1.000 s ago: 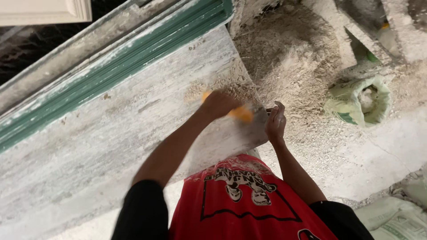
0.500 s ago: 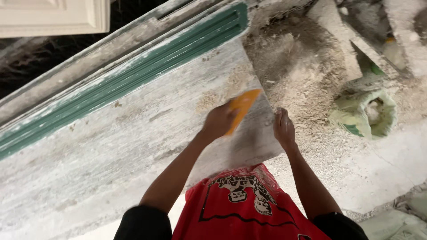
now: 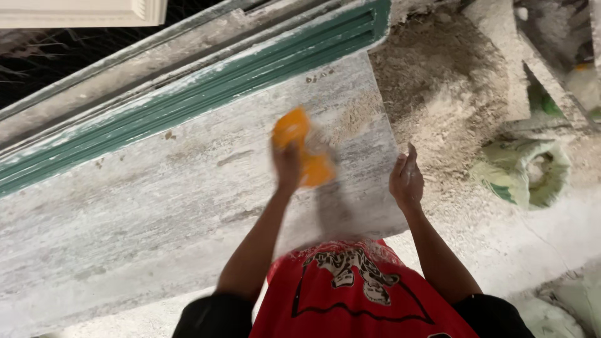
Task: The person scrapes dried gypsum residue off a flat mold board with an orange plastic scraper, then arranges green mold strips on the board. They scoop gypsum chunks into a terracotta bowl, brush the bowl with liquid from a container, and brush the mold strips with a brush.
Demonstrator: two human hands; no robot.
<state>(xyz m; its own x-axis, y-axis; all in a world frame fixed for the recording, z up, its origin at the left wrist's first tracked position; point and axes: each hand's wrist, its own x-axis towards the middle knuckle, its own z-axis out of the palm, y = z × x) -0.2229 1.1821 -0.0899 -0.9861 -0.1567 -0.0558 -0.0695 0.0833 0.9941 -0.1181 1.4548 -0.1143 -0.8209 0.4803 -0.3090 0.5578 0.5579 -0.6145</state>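
Dusty grey slab [image 3: 188,206] fills the left and centre of the frame, with a green frame strip [image 3: 206,106] along its upper edge. Centre frame, the left hand [image 3: 287,164], arm raised and blurred, grips an orange tool [image 3: 303,150] over the slab. The right hand [image 3: 405,181] hovers open, fingers up, at the slab's right edge, near sandy rubble [image 3: 451,87] and a green sack [image 3: 523,172].

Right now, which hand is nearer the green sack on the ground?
Right. The right hand rests at the grey slab's right edge, apart from the green sack. The left hand, gripping the orange tool, is farther away.
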